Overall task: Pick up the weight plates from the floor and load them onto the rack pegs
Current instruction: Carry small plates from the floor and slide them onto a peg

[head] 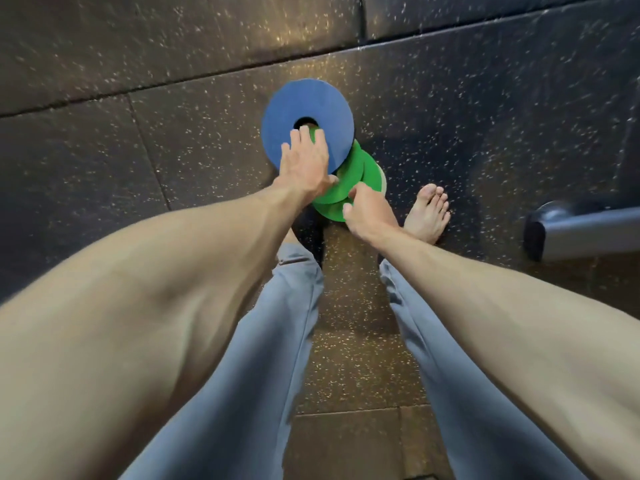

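A blue weight plate (308, 102) with a round centre hole lies on the floor, overlapping green weight plates (363, 171) stacked just nearer me. My left hand (304, 164) rests flat on the blue plate's near side, fingers spread toward the hole and thumb near its edge. My right hand (363, 209) curls over the near rim of the lowest green plate, hiding that rim. How firmly either hand grips is unclear. No rack pegs are in view.
Black rubber floor tiles (138, 168) with pale flecks cover the ground. My bare right foot (429, 213) stands just right of the green plates. A grey padded bar end (568, 230) juts in from the right edge. My legs in grey trousers fill the lower middle.
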{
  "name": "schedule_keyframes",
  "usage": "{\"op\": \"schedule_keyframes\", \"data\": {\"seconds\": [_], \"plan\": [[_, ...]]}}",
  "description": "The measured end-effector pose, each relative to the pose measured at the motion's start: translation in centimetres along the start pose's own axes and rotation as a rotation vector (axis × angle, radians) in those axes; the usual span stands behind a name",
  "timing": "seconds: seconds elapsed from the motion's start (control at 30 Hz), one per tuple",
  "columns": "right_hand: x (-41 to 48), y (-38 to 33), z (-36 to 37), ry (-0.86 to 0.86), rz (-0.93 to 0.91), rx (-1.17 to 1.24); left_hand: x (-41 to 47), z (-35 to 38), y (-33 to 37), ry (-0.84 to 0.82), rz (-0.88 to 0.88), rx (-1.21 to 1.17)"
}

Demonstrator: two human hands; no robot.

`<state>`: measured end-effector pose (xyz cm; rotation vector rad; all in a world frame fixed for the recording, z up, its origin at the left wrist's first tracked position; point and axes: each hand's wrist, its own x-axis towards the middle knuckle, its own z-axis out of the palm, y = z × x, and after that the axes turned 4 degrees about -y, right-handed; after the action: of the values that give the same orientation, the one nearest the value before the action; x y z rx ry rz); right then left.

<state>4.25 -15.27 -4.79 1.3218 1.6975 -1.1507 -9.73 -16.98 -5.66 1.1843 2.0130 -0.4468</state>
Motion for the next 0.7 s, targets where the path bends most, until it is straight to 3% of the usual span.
{"op": "schedule_keyframes", "data": {"seconds": [0.13,0.33,0.47,0.7], "plan": [[1.6,0.1,2.6,0.052,-0.125,-0.123,2.0,2.9,-0.6,0.015,0.040,0.131],[3.6,0.6,4.3,0.206,-0.309,-0.368,4.5,4.7,-1.9,0.190,0.174,0.198],[4.8,0.4,4.3,0.309,-0.349,-0.557,4.3,5.4,-3.0,0.232,0.277,0.081],[5.1,-0.5,4.4,0.346,-0.427,-0.856,3.2,3.5,-6.2,0.260,0.442,-0.219]]}}
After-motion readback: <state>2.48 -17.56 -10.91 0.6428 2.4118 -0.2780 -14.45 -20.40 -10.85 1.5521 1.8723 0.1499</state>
